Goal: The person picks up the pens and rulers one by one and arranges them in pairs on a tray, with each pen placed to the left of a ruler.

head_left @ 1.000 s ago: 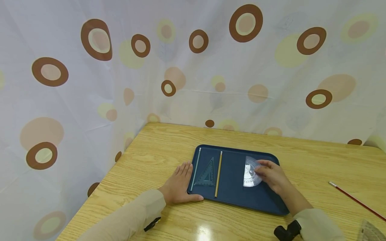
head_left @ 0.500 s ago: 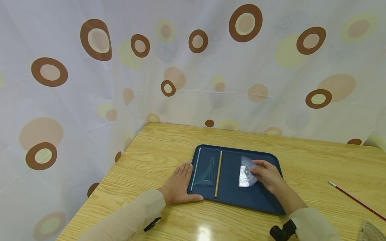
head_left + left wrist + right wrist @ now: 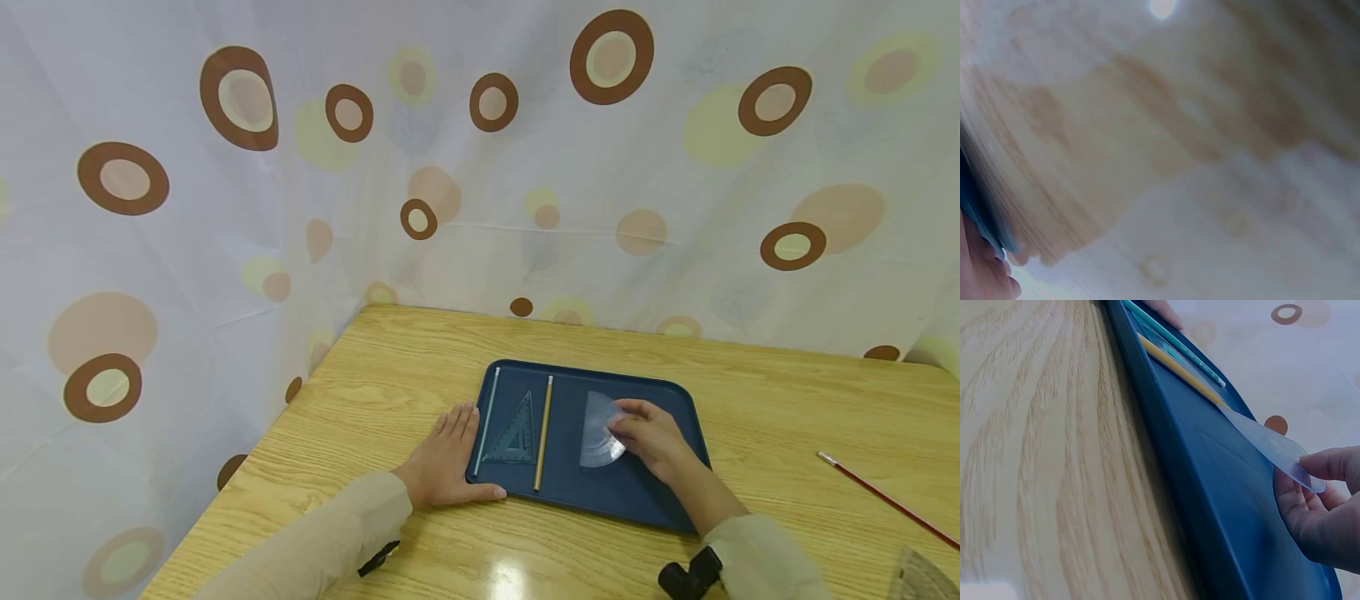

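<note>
A clear protractor (image 3: pixel 597 442) is pinched by its curved edge between the thumb and fingers of my right hand (image 3: pixel 651 440), over the dark blue tray (image 3: pixel 637 500). In the right wrist view the protractor (image 3: pixel 1272 447) slants, its far end close to the yellow pencil (image 3: pixel 1179 369). My left hand (image 3: pixel 447 462) lies with straight fingers against the tray's left edge, thumb along the near corner. Inside the tray, from the left, are a green pencil (image 3: pixel 487 421), a see-through set square (image 3: pixel 517 437) and the yellow pencil. The left wrist view is blurred and shows mostly table.
To the right of the tray, a red pencil (image 3: pixel 885 496) lies on the wooden table (image 3: pixel 787 400). Part of another protractor (image 3: pixel 926 577) shows at the lower right corner. A patterned cloth (image 3: pixel 480 167) hangs behind the table and along its left side.
My right hand has carried the protractor leftward above the tray, closer to the yellow pencil. The left hand and the tray have stayed where they were.
</note>
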